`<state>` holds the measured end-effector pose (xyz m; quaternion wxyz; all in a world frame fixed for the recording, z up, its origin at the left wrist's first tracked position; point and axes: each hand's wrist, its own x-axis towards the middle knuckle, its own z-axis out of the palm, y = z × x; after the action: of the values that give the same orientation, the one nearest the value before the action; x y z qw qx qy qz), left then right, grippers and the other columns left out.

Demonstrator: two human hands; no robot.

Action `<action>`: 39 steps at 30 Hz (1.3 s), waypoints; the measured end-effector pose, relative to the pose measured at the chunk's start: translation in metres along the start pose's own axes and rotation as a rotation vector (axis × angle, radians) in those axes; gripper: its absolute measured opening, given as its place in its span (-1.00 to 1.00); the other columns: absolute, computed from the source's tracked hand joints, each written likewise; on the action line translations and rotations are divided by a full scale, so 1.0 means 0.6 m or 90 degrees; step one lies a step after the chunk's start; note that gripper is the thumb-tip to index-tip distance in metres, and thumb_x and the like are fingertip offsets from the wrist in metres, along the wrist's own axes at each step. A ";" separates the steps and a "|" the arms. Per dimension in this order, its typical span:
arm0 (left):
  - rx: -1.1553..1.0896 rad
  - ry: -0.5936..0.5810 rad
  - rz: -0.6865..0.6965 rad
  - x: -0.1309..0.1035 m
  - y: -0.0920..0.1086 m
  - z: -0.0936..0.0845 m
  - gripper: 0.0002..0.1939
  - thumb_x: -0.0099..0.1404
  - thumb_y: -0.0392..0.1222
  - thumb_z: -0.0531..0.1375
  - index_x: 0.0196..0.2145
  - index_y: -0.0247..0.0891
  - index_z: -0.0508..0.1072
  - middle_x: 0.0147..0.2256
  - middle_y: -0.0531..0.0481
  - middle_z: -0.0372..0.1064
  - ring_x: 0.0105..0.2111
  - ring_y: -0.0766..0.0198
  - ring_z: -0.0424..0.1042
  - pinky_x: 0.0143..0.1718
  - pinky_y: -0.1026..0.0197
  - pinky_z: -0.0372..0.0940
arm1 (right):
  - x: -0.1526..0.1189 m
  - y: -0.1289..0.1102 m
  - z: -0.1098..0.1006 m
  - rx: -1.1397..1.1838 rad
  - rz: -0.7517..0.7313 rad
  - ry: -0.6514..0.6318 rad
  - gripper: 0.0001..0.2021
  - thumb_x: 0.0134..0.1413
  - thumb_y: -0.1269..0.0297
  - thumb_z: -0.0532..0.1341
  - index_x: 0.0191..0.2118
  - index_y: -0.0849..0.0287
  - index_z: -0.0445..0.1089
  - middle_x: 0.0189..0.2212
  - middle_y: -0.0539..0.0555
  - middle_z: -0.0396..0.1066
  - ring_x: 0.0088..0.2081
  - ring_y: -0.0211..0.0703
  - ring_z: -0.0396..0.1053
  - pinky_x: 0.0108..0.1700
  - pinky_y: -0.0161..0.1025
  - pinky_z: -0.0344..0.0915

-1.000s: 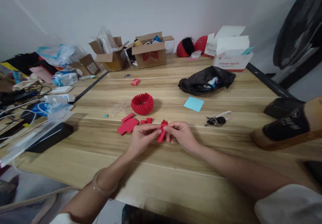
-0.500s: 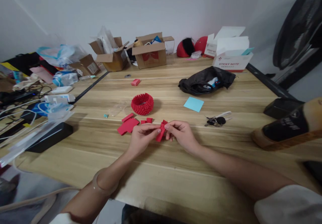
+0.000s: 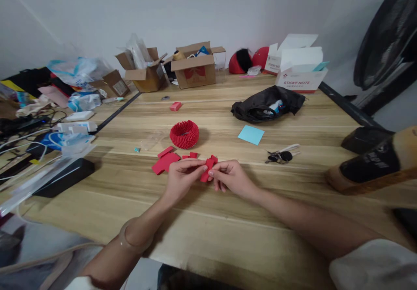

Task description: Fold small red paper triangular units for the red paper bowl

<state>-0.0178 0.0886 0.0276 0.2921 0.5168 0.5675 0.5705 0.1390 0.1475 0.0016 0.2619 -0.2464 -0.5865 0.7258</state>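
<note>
Between my two hands, just above the table, is a small strip of red paper [image 3: 206, 175]. My left hand [image 3: 183, 178] pinches its left side between thumb and fingers. From the right, my right hand [image 3: 233, 176] pinches its lower right edge, with the other fingers curled beneath. Another bit of red paper shows just behind the strip. Close to my left hand lie flat red paper pieces [image 3: 165, 162] and a few small red pieces [image 3: 193, 155]. Beyond them stands a round red bowl of many folded paper pieces [image 3: 184, 135].
A light blue paper square [image 3: 250, 135], keys [image 3: 279, 156] and a black plastic bag [image 3: 267, 105] lie to the right. Open cardboard boxes [image 3: 193, 70] and a sticky note box [image 3: 299, 79] line the back. A large bottle [image 3: 374, 161] is at far right, a black box [image 3: 67, 177] at left.
My right hand has slid down slightly along the red paper, its thumb now lower on the strip. My left hand has barely shifted, still pinching the paper.
</note>
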 end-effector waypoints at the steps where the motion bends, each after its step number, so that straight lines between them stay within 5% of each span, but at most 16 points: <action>1: 0.003 0.000 -0.002 0.000 0.001 0.000 -0.90 -0.01 -0.29 0.38 -0.45 -0.22 0.63 -0.39 -0.09 0.58 -0.39 0.22 0.52 -0.30 0.21 0.46 | 0.000 0.000 0.000 -0.001 0.005 -0.003 -0.75 0.05 0.13 0.27 -0.46 0.23 0.47 -0.74 -0.06 0.37 -0.76 -0.44 0.16 -0.70 -0.45 0.06; 15: -0.071 0.023 -0.070 -0.004 -0.001 0.004 -0.83 -0.05 -0.28 0.39 -0.43 -0.31 0.56 -0.48 -0.03 0.51 -0.48 0.33 0.46 -0.39 0.30 0.41 | -0.002 -0.002 0.002 -0.044 0.035 -0.054 -0.80 0.05 0.24 0.23 -0.51 0.23 0.40 -0.76 -0.08 0.33 -0.78 -0.45 0.07 -0.71 -0.44 -0.03; 20: -0.074 0.016 -0.045 -0.002 0.005 0.000 -0.57 0.04 -0.28 0.33 -0.08 -0.28 0.47 -0.49 0.08 0.41 -0.49 0.39 0.41 -0.41 0.35 0.36 | -0.002 0.001 0.002 -0.037 -0.019 0.040 -0.83 0.03 0.25 0.23 -0.49 0.19 0.33 -0.75 -0.12 0.27 -0.75 -0.44 0.09 -0.69 -0.43 -0.03; 23: -0.046 -0.023 -0.042 -0.001 0.004 -0.003 -0.68 0.07 -0.27 0.29 -0.16 -0.29 0.51 -0.45 0.03 0.45 -0.51 0.36 0.41 -0.41 0.31 0.36 | -0.003 0.003 0.002 -0.015 -0.081 0.119 -0.82 0.06 0.21 0.23 -0.45 0.18 0.31 -0.73 -0.13 0.25 -0.71 -0.42 0.13 -0.65 -0.42 0.03; 26: 0.039 -0.053 0.015 -0.001 0.002 -0.005 -0.92 0.10 -0.25 0.26 -0.42 -0.30 0.54 -0.48 -0.04 0.48 -0.49 0.31 0.42 -0.42 0.28 0.35 | -0.003 0.006 0.002 -0.001 -0.112 0.160 -0.81 0.06 0.17 0.24 -0.42 0.18 0.33 -0.72 -0.12 0.26 -0.70 -0.40 0.15 -0.63 -0.40 0.06; 28: 0.128 -0.049 0.077 -0.001 0.001 -0.006 -0.90 0.13 -0.25 0.24 -0.50 -0.28 0.54 -0.50 -0.05 0.49 -0.48 0.28 0.42 -0.42 0.27 0.33 | -0.002 0.010 0.002 0.003 -0.136 0.174 -0.80 0.04 0.16 0.26 -0.43 0.19 0.35 -0.69 -0.10 0.29 -0.68 -0.38 0.20 -0.62 -0.40 0.09; 35: 0.291 -0.037 0.220 -0.001 -0.002 -0.011 -0.88 0.18 -0.27 0.24 -0.47 -0.27 0.57 -0.49 -0.02 0.52 -0.50 0.30 0.45 -0.39 0.24 0.34 | -0.001 0.020 0.001 -0.059 -0.224 0.188 -0.86 0.01 0.25 0.30 -0.47 0.20 0.45 -0.54 0.01 0.41 -0.60 -0.34 0.28 -0.55 -0.35 0.20; 39: 0.300 -0.023 0.245 -0.001 -0.003 -0.010 -0.89 0.19 -0.27 0.24 -0.45 -0.25 0.57 -0.47 -0.02 0.54 -0.49 0.29 0.46 -0.39 0.24 0.36 | -0.003 0.008 -0.001 -0.138 -0.312 0.133 -0.87 0.07 0.30 0.27 -0.45 0.17 0.52 -0.44 0.08 0.49 -0.40 -0.23 0.39 -0.33 -0.26 0.33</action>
<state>-0.0239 0.0865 0.0266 0.0606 0.6786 0.5705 0.4586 0.1402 0.1461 -0.0029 0.4605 -0.1970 -0.6727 0.5445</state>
